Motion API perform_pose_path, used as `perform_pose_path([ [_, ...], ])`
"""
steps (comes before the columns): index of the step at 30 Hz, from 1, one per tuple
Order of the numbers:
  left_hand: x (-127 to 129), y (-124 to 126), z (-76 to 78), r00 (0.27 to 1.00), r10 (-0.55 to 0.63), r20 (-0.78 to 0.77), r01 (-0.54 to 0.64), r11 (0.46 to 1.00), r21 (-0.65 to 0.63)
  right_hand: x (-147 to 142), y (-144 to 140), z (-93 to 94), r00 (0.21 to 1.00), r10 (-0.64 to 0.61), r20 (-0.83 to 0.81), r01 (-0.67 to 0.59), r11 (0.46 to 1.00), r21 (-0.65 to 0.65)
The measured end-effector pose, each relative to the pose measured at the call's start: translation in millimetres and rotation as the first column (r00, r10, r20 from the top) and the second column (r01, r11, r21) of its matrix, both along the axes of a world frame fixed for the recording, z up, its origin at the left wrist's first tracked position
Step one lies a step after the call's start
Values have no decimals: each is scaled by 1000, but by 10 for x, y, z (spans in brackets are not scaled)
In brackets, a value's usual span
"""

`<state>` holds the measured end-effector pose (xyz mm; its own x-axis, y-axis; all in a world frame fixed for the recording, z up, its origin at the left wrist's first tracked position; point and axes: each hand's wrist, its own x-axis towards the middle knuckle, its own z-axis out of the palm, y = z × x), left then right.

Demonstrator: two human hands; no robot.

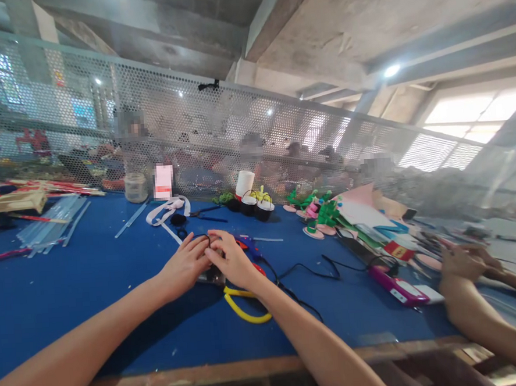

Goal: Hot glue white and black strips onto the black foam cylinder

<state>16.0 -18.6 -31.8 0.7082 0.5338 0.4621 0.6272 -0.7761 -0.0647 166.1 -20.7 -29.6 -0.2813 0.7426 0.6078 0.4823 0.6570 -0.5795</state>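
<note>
My left hand (186,268) and my right hand (232,260) meet over the middle of the table, fingers bent and pressed together. Between them is a small dark thing, mostly covered by the fingers, so I cannot make out its kind. A thin black loop shows at the fingertips. Just below my right wrist lies a bent yellow fuzzy strip (248,317). Behind that hand is a blue and red tool (249,246), partly hidden, with a black cord (297,266) near it. Beyond my left hand are dark-handled pliers (209,214) and a white ribbon (167,213).
Clear plastic strips (52,226) lie at the left. A jar (136,187), small black buckets (264,208) and green figures (327,212) stand along the perforated metal screen (219,137). At right, a co-worker's hands (461,262) are beside a magenta device (397,288).
</note>
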Motion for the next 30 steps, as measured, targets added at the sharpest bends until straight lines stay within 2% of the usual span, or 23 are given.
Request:
perform_pose_path([
  [3, -32, 15, 26, 998, 15, 68, -12, 999, -46, 69, 30, 34, 985, -8, -174, -6, 997, -82],
  [6, -94, 50, 72, 976, 51, 212, -9, 981, -195, 137, 63, 62, 945, -41, -324, 0, 992, -126],
  [9, -136, 68, 121, 940, 50, 338, 84, 926, -369, 158, 75, 67, 908, -58, -415, -16, 985, -174],
  [12, -138, 63, 140, 919, 44, 391, 157, 871, -466, 154, 60, 80, 895, -96, -435, -4, 975, -222],
  [17, -116, 40, 131, 912, 13, 409, 219, 830, -513, 161, 54, 105, 900, -150, -409, 43, 965, -258],
  [21, -107, 17, 148, 903, -11, 430, 250, 826, -505, 173, 94, 70, 899, -165, -405, 48, 958, -284],
  [30, -95, -19, 188, 904, -42, 426, 283, 807, -519, 152, 109, 0, 932, -180, -316, 99, 962, -256],
])
